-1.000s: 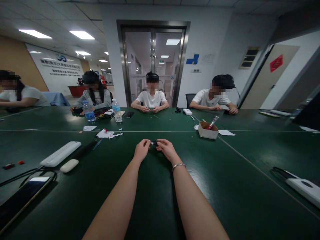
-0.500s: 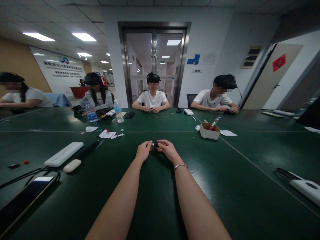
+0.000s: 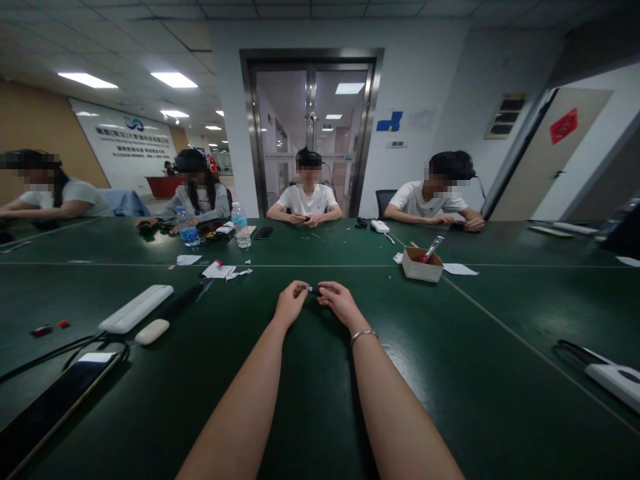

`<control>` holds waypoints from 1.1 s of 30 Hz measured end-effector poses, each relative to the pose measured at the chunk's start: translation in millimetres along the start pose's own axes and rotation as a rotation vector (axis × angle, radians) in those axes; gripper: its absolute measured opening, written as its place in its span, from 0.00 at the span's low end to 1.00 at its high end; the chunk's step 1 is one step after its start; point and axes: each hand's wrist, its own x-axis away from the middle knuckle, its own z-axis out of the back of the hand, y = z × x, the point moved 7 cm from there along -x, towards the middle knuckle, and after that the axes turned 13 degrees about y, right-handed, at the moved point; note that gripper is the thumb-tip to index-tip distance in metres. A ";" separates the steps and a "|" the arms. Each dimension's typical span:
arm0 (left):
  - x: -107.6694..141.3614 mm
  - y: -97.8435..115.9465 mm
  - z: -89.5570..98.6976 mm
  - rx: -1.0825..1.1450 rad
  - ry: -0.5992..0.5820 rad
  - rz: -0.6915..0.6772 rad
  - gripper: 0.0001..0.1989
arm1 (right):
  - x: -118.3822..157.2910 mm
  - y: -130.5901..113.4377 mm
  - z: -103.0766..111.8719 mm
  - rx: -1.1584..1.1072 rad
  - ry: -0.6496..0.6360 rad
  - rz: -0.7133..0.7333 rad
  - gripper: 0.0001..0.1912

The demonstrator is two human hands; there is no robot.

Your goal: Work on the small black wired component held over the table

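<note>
Between my hands, just above the green table [image 3: 320, 387], is a small dark object with a silvery left end [image 3: 313, 290]. The fingertips of my left hand [image 3: 291, 301] pinch its silvery end. My right hand [image 3: 340, 303] is closed on its dark end, with a silver bracelet round the wrist. The object is too small to tell exactly what it is, and fingers hide part of it.
A white power bank [image 3: 137, 309], a white case [image 3: 152, 331] and a phone [image 3: 55, 407] lie at left. Paper scraps [image 3: 219, 270], bottles [image 3: 241, 227] and an open box [image 3: 421, 267] stand farther off. Several people sit across the table.
The whole view has shifted slightly, so things appear a little farther right. Both hands keep their hold on the small object. The person at the left back has moved a hand outward.
</note>
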 end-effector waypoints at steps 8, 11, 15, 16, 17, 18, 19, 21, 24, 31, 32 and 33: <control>0.4 -9.0 -2.0 -0.155 -0.020 0.051 0.16 | -1.3 1.3 1.3 0.013 0.006 -0.002 0.11; 1.5 -0.5 -0.7 -0.066 0.008 0.004 0.12 | -1.8 1.2 0.8 0.007 0.005 0.002 0.11; 3.8 12.1 1.6 0.013 0.009 -0.077 0.16 | -2.0 1.7 0.0 0.004 -0.003 -0.002 0.12; 4.0 13.2 2.0 0.012 0.007 -0.083 0.16 | -2.1 1.8 0.0 0.004 -0.003 -0.004 0.12; 3.8 13.5 2.6 0.011 0.010 -0.085 0.15 | -2.1 1.8 0.1 0.005 -0.001 -0.005 0.12; 3.4 13.2 3.0 0.010 0.015 -0.084 0.14 | -2.0 1.8 0.2 0.006 0.000 -0.005 0.12; 2.9 12.2 3.3 0.006 0.021 -0.080 0.14 | -1.9 1.7 0.2 0.008 0.000 -0.004 0.12; 1.9 9.4 3.0 -0.006 0.026 -0.066 0.13 | -1.5 1.6 -0.1 0.010 -0.003 -0.005 0.12; 1.6 5.7 0.7 -0.008 0.003 -0.035 0.12 | -0.9 1.2 -1.0 0.005 -0.016 -0.005 0.13; 2.1 3.4 -1.4 0.045 -0.044 0.030 0.12 | -0.4 0.3 0.0 -0.012 0.003 0.003 0.12; 1.6 3.1 -1.5 0.051 -0.045 0.026 0.11 | -0.2 0.0 -0.1 -0.014 0.005 0.005 0.12; 1.1 2.6 -1.7 0.055 -0.043 0.019 0.11 | 0.0 -0.1 -0.2 -0.015 0.008 0.004 0.12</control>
